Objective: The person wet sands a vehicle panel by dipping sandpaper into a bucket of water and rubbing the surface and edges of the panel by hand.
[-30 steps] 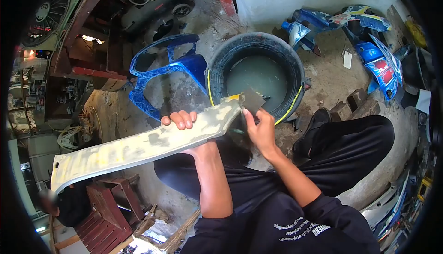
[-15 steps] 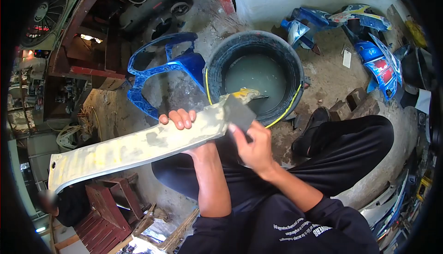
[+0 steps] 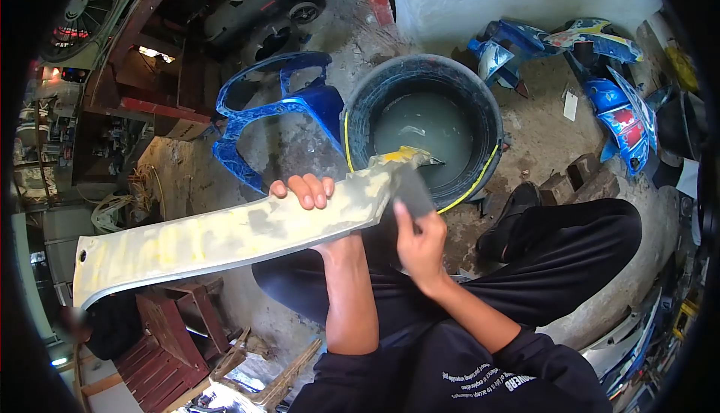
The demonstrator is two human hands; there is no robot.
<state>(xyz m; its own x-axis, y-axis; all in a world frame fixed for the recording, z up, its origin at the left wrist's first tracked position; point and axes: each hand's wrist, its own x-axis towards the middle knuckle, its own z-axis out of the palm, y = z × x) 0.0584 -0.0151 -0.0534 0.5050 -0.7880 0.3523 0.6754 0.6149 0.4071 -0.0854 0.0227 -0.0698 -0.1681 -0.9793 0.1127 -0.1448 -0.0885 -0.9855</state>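
My left hand [image 3: 306, 191] grips a long cream panel [image 3: 202, 237] with grey and yellowish patches, its fingers over the upper edge and the wrist below. The panel has a hole near its far left end. Its right end, with a yellow tip, juts over a black bucket [image 3: 491, 121] of murky water [image 3: 420, 124]. In my right hand [image 3: 421, 244], pinched between thumb and fingers, is a dark grey sheet of sandpaper [image 3: 414, 194]. The sandpaper is slightly blurred and lies at the panel's right end; whether it presses on the surface I cannot tell.
A blue plastic frame [image 3: 311, 106] lies on the floor left of the bucket. Blue and multicoloured fairing pieces [image 3: 619, 113] rest near the wall at right. Wooden blocks [image 3: 581, 169] lie near my foot. A reddish-brown wooden bench [image 3: 169, 338] and a person in dark clothing [image 3: 120, 327] are at lower left.
My right hand has moved slightly right with the sandpaper, which now sits nearer the panel's end edge. The panel's left end appears slightly higher. The whole view has shifted a little.
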